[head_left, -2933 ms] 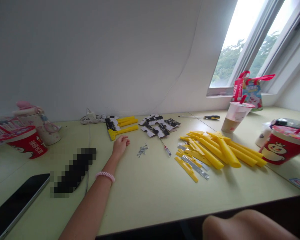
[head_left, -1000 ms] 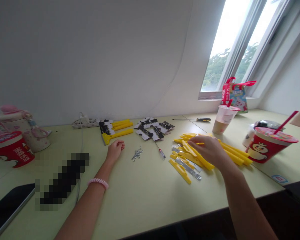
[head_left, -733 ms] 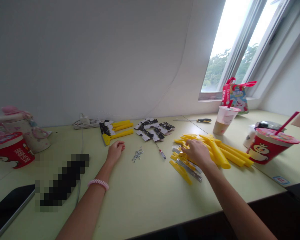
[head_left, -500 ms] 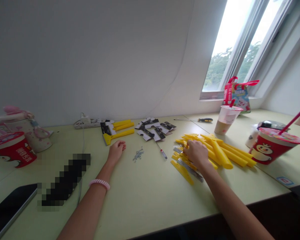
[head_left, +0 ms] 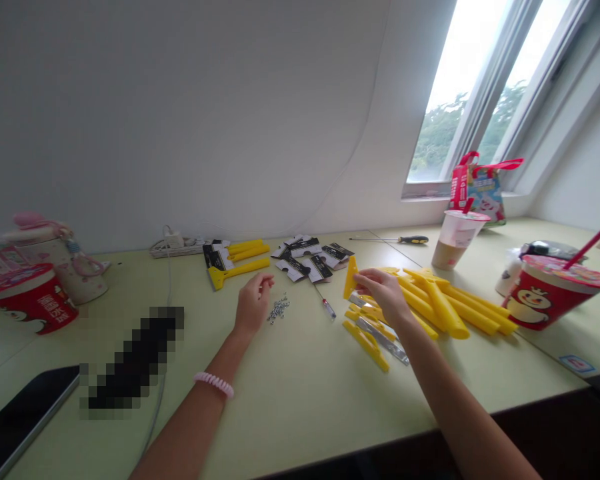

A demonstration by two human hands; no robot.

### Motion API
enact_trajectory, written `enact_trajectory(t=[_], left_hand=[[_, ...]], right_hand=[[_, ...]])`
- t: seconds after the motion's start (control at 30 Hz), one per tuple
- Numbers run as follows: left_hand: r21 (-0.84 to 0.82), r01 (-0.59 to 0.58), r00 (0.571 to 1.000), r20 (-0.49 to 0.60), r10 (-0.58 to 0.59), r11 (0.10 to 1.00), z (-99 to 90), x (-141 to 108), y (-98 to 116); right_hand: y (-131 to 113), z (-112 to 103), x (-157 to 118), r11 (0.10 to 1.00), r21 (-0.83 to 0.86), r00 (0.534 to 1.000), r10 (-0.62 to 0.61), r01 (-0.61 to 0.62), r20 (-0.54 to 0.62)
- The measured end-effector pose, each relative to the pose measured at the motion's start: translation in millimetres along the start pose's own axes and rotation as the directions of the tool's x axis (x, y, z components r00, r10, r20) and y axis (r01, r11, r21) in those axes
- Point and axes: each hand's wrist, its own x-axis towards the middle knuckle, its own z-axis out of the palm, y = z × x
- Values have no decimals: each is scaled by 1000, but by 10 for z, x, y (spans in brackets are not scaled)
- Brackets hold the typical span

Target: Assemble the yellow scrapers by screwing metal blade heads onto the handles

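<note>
Raised over the pile at the right, my right hand (head_left: 384, 291) pinches a small yellow plastic piece (head_left: 351, 277). Below it lie metal blades (head_left: 385, 341) and more flat yellow pieces (head_left: 367, 347), with yellow handles (head_left: 445, 307) heaped beside them. My left hand (head_left: 253, 303) hovers with loosely curled fingers just left of a little heap of screws (head_left: 279, 310); nothing shows in it. A small screwdriver (head_left: 329, 309) lies between the screws and the pile.
Black and white cards (head_left: 310, 257) and an assembled yellow scraper (head_left: 240, 270) lie toward the wall. A larger screwdriver (head_left: 413, 240), a drink cup (head_left: 457, 240) and red buckets (head_left: 543, 293) stand or lie around; a phone (head_left: 25, 413) is at left.
My right hand has lifted a yellow piece off the pile and moved slightly left. My left hand has moved right, closer to the screws.
</note>
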Motion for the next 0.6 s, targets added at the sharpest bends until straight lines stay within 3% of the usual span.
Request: enact_trajectory(t=[0.1, 0.27, 0.43, 0.6], left_hand=[[-21, -106, 989, 99, 108, 994, 123, -143, 219], [-68, -159, 953, 249, 171, 985, 248, -316, 406], [-129, 0, 963, 268, 35, 992, 266, -310, 359], [-205, 109, 951, 308, -41, 973, 281, -305, 365]], right_hand=[[-60, 200, -62, 952, 264, 979, 109, -153, 175], [-162, 537, -230, 912, 355, 921, 57, -204, 385], [-197, 723, -291, 940, 275, 892, 61, -202, 448], [-149, 512, -258, 1000, -8, 903, -9, 13, 429]])
